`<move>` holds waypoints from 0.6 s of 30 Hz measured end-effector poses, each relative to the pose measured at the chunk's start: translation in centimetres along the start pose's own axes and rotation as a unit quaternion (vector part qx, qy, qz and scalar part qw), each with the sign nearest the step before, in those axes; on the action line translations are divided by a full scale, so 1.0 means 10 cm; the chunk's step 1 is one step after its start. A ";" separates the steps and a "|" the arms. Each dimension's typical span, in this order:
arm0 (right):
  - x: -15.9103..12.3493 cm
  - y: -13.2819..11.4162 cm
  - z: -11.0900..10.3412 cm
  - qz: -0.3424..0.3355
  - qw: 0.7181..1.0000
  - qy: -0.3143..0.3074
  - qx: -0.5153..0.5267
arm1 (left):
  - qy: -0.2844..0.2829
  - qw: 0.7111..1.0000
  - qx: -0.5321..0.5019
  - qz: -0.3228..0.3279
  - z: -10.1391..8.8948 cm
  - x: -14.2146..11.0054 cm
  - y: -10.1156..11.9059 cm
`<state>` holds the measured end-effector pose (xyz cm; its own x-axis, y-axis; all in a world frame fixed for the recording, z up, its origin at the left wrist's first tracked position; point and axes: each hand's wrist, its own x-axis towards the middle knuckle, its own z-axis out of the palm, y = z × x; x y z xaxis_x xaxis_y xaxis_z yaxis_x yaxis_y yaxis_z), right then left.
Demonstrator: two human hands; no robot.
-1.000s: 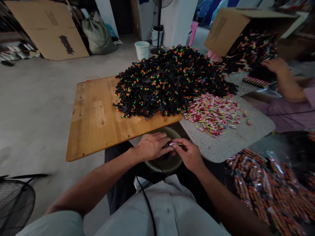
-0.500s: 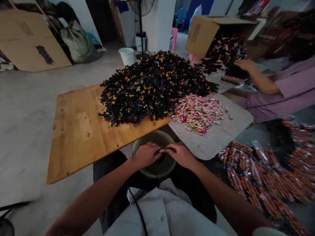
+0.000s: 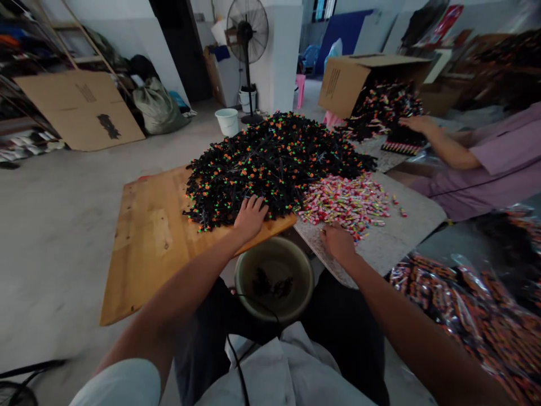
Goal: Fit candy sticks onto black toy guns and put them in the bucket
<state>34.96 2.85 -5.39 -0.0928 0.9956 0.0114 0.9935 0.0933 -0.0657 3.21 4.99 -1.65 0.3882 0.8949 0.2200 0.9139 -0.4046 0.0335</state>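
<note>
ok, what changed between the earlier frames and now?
Both hands left the tub: left hand forward to the black pile, right hand forward and right to the pink pile. The pink piece they held is no longer visible between them; where it went, can't tell. Both piles look unchanged.

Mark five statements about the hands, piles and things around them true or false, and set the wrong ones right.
1. The left hand is at the near edge of the black pile. True.
2. The right hand is in the basin. False: it is at the edge of the pink pile.
3. Some dark pieces lie in the basin. True.
4. The pink pile lies inside a bucket. False: it lies on the grey board.
5. A co-worker's hand is near the open box. True.
</note>
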 end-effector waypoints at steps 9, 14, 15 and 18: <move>-0.31 -0.26 -0.10 0.038 0.879 0.084 0.468 | 0.013 0.999 0.014 0.034 0.02 0.09 -0.34; -0.45 -0.54 -0.17 0.038 0.770 -0.029 0.636 | 0.019 1.000 -0.021 0.010 -0.08 -0.05 -0.33; -0.46 -0.60 -0.17 0.033 0.762 -0.039 0.645 | 0.019 0.999 -0.027 0.004 -0.07 -0.08 -0.34; -0.48 -0.74 -0.17 0.014 0.752 -0.060 0.657 | 0.041 0.997 -0.057 -0.026 -0.03 -0.15 -0.44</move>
<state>28.14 -2.64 -3.28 -0.1566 0.9831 -0.0944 0.0804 -0.0826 -0.9933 -1.42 5.32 -1.80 0.3257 0.8986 0.2940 0.9112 -0.3813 0.1559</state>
